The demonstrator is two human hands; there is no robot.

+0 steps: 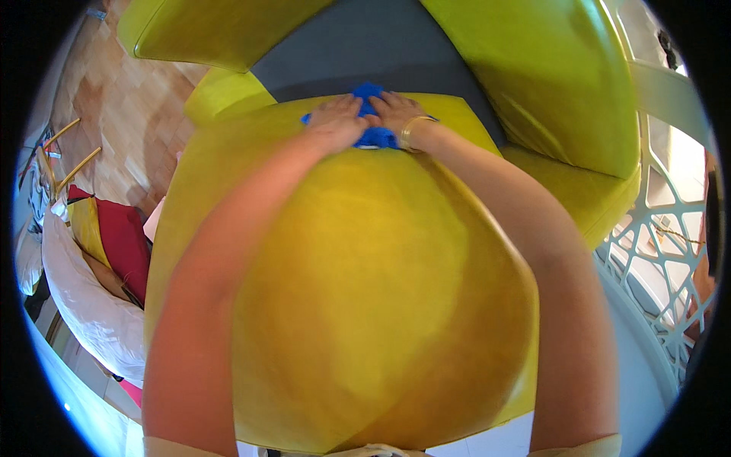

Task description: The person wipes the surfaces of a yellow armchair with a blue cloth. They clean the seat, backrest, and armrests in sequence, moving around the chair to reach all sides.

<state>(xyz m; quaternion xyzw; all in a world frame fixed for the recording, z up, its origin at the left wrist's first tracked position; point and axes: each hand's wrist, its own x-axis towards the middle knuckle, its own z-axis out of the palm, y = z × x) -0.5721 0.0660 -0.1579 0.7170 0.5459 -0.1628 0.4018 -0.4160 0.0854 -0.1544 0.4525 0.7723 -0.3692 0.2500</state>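
Both arms reach forward over a large yellow leather-look upholstered piece (365, 245), probably a chair seat or cushion. Near its far edge lies a blue cloth (377, 139), spread under my hands. My left hand (338, 121) presses down on the cloth's left side, fingers pointing away from me. On the cloth's right side rests my right hand (398, 116), with gold-coloured bangles (408, 134) at the wrist. The thumbs nearly meet over the middle of the cloth. Parts of the cloth are hidden beneath the palms.
Beyond the cloth is a dark grey panel (365, 45) between yellow upholstered sides (548, 74). A pale lattice panel (657, 228) stands on the right. At left, a white plastic bag (91, 308) lies beside red fabric (123, 240) on the wooden floor (125, 114).
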